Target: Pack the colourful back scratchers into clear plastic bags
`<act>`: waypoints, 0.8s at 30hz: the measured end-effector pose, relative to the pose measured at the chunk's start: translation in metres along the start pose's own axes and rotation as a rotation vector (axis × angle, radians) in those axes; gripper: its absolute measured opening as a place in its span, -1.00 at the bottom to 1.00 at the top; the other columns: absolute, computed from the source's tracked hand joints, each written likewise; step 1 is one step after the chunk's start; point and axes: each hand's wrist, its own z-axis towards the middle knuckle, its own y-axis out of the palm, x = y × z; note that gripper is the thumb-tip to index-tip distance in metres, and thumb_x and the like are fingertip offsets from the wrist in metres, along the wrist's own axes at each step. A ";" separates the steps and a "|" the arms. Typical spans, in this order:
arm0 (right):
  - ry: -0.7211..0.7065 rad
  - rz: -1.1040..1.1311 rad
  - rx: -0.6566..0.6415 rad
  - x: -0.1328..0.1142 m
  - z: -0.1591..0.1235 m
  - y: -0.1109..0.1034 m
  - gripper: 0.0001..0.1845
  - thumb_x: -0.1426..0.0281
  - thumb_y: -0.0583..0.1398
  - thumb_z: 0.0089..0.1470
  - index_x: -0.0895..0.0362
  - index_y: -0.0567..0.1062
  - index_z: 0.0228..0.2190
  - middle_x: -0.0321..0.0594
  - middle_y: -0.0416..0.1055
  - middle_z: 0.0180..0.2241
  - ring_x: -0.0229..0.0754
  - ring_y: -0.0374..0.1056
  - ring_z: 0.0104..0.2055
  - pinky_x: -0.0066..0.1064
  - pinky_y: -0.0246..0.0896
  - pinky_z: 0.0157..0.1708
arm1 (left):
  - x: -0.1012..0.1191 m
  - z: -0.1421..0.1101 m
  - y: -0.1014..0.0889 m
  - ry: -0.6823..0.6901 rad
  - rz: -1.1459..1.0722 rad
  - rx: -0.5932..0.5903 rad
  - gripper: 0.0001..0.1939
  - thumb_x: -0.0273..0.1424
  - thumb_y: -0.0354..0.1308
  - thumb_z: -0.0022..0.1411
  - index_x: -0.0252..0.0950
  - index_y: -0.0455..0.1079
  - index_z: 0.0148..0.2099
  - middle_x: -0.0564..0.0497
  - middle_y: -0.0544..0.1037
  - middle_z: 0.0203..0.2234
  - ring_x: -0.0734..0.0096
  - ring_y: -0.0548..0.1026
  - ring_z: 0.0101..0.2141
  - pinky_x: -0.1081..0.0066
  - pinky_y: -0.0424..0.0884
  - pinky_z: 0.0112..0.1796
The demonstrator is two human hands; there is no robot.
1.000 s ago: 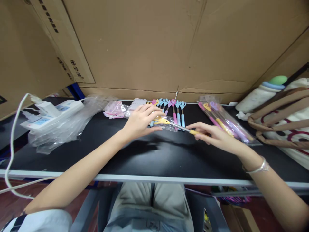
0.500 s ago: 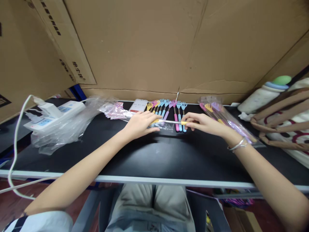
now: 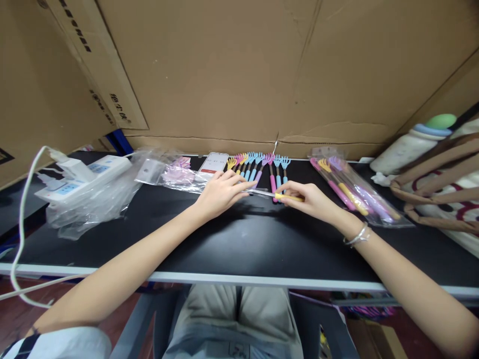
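Note:
My right hand (image 3: 307, 197) pinches the yellow handle of a telescopic back scratcher (image 3: 289, 197) whose metal rod runs left into a clear plastic sleeve (image 3: 179, 178). My left hand (image 3: 220, 192) lies on that sleeve with its fingers curled over the sleeve's open end. Just behind both hands lies a row of several coloured back scratchers (image 3: 262, 167) with claw heads pointing to the back of the black table (image 3: 239, 239).
A phone (image 3: 214, 162) lies behind my left hand. Bagged scratchers (image 3: 355, 192) lie at the right, next to a bottle (image 3: 407, 144) and a tote bag (image 3: 445, 184). A power strip (image 3: 78, 177) on crumpled plastic is at the left. Cardboard (image 3: 239, 70) walls the back.
My right hand has pushed the yellow scratcher leftward, deeper into the sleeve; its head is now inside. The sleeve now lies stretched out to the left under my left hand.

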 end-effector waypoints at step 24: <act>-0.043 -0.209 0.102 0.003 -0.005 0.003 -0.71 0.15 0.14 0.13 0.04 0.48 -0.20 -0.28 0.52 -0.34 -0.27 0.40 -0.41 -0.50 0.15 -0.41 | -0.004 -0.002 -0.017 0.071 0.036 -0.083 -0.22 0.04 0.19 0.07 -0.25 0.17 0.24 -0.12 0.49 -0.09 0.17 0.42 -0.09 0.28 0.21 -0.07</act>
